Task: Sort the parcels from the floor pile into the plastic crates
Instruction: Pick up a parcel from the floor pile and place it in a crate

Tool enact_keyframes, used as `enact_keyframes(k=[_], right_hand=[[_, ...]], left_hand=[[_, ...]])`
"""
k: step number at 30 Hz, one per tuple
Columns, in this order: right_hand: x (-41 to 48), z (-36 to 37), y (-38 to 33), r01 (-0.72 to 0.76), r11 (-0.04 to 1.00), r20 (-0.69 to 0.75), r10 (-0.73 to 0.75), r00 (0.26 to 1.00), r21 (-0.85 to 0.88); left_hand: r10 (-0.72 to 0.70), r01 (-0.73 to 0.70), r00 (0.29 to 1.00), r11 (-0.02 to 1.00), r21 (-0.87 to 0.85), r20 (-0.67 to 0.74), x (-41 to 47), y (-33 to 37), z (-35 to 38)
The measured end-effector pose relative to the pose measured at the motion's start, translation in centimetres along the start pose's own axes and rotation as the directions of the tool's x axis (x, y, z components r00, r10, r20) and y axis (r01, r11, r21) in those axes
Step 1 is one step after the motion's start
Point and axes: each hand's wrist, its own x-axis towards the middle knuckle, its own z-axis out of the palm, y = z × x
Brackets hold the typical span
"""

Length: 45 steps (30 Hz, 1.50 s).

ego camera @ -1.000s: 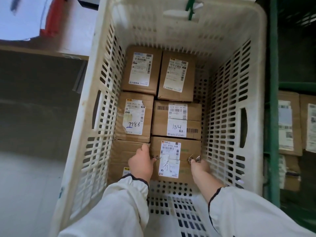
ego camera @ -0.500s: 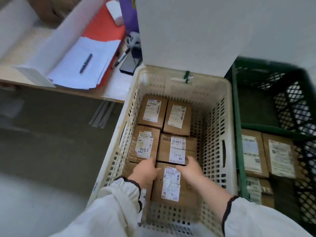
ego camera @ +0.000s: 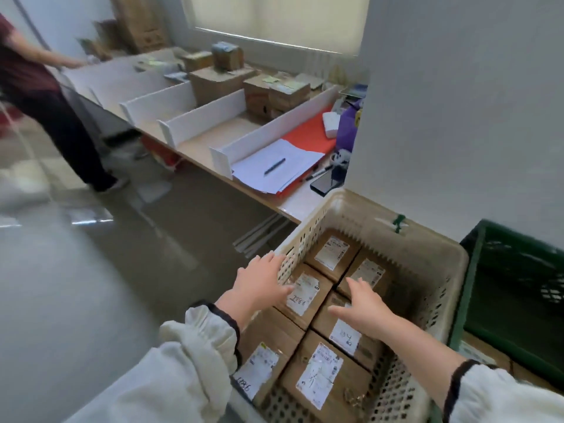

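A cream plastic crate [ego camera: 436,254] stands at the lower right with several brown cardboard parcels packed in two rows inside. The nearest right parcel [ego camera: 323,378] bears a white label with handwriting. Beside it lies another labelled parcel [ego camera: 259,366]. My left hand [ego camera: 262,280] hovers with spread fingers over the crate's left rim, holding nothing. Over the middle parcels my right hand [ego camera: 360,306] floats open and empty, above the parcel marked 134 [ego camera: 345,335].
A dark green crate [ego camera: 515,288] stands right of the cream one, with parcels below it. A long desk [ego camera: 293,206] with white dividers, papers, a pen, a phone and boxes runs along the back. A person [ego camera: 36,96] stands at far left on the grey floor.
Both hands have let go of the nearest right parcel and lifted out of the crate with fingers spread. The view has tilted up, showing the desk and room.
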Motion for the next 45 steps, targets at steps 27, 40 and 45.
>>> enact_keyframes(k=[27, 40, 45], right_hand=[[-41.8, 36.1, -45.4, 0.965, 0.228, 0.642, -0.761, 0.096, 0.126], [-59.7, 57.7, -46.6, 0.965, -0.186, 0.908, -0.342, -0.241, 0.186], [-62.8, 66.8, -46.0, 0.930, -0.270, 0.950, -0.118, -0.290, 0.251]], left_hand=[[-0.999, 0.811, 0.029, 0.039, -0.584, -0.026, -70.7, -27.6, 5.4], [-0.819, 0.409, -0.462, -0.537, -0.738, 0.340, -90.2, -23.3, 21.3], [-0.638, 0.168, -0.571, -0.707, -0.687, 0.517, -91.7, -24.7, 29.0]])
